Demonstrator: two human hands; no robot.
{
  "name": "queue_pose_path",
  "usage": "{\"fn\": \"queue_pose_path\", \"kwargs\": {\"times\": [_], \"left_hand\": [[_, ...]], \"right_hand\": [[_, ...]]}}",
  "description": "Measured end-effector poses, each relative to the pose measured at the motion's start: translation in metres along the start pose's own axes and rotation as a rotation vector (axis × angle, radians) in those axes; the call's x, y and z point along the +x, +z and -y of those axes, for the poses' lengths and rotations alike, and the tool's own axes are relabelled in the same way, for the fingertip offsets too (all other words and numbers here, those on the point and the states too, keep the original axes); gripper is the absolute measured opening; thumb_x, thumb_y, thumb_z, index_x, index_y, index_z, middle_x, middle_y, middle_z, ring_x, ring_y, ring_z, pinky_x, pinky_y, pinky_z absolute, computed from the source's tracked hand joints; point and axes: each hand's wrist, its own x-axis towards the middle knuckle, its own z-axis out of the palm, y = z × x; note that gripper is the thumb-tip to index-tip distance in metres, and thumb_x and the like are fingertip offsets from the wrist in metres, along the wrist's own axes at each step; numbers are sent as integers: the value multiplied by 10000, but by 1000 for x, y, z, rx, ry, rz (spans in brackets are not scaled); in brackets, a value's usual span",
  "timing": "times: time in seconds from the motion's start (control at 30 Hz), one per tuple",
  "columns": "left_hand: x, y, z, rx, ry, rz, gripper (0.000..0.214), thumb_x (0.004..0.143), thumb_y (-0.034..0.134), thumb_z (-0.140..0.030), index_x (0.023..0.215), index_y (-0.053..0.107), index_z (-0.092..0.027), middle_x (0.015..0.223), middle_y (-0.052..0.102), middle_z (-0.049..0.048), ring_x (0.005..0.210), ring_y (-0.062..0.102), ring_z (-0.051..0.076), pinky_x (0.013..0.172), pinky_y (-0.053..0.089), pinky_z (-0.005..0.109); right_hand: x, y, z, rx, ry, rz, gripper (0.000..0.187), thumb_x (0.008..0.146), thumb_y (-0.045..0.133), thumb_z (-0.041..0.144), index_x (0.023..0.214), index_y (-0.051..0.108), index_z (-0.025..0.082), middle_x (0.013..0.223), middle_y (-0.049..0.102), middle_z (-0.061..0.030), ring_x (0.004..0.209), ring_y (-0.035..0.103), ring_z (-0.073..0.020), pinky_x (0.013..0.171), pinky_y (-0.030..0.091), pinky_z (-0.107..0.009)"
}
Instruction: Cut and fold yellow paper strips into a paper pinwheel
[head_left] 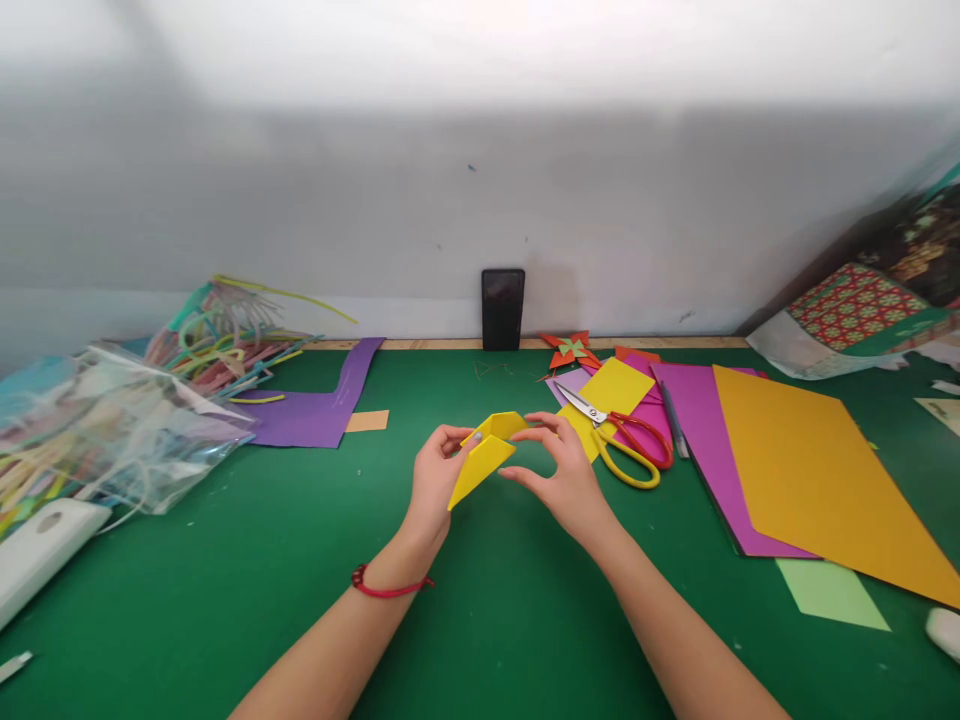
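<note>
One folded yellow paper [481,468], pinched in my left hand [435,474], lies at nine o'clock from my spread right hand [564,474].

The folded paper [486,462] is yellow, the tabletop [480,640] green. From it, the large sheet [307,422] at nine o'clock is purple, the phone [502,310] at twelve black, the bag [859,308] at two white, green and patterned red.

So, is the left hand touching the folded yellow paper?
Touching. The head view shows it plainly: the left hand grips the folded yellow paper, with its thumb against it.
</note>
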Motion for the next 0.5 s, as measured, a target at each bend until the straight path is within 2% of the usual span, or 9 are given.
{"fn": "queue_pose_path", "kwargs": {"times": [0.13,0.23,0.3,0.4,0.5], "left_hand": [[-4,1,0,-30,-6,65,275,534,718,-315,710,573,-162,632,631,-17,575,573,119,547,431,216],[-5,2,0,-22,-22,107,223,577,673,-309,719,571,-171,635,631,-22,585,578,124,566,431,224],[-3,1,-2,24,-63,165,244,559,679,-300,743,580,-175,669,646,-11,605,589,138,574,433,235],[-1,-1,-8,124,-107,344,321,509,716,-266,803,623,-175,784,681,27,698,617,170,625,446,254],[0,-2,-10,193,-85,464,269,555,706,-289,794,660,-176,814,690,42,725,620,176,645,449,259]], "right_hand": [[-1,0,-4,-34,-13,-61,116,724,674,340,799,662,252,1029,517,-73,975,507,-252,886,427,-455],[1,-3,-8,-26,-38,-66,67,748,651,309,728,663,246,1097,520,-72,1035,483,-257,888,425,-447],[2,-8,-9,-7,-46,-27,64,749,649,302,715,660,249,1170,516,-58,1115,449,-265,923,402,-458],[4,-17,-11,9,-43,68,51,747,652,288,720,657,245,1238,506,-44,1181,418,-261,984,347,-481],[4,-24,-10,15,-52,206,32,747,652,257,719,659,245,1263,504,-35,1226,393,-251,1021,309,-480]]}}
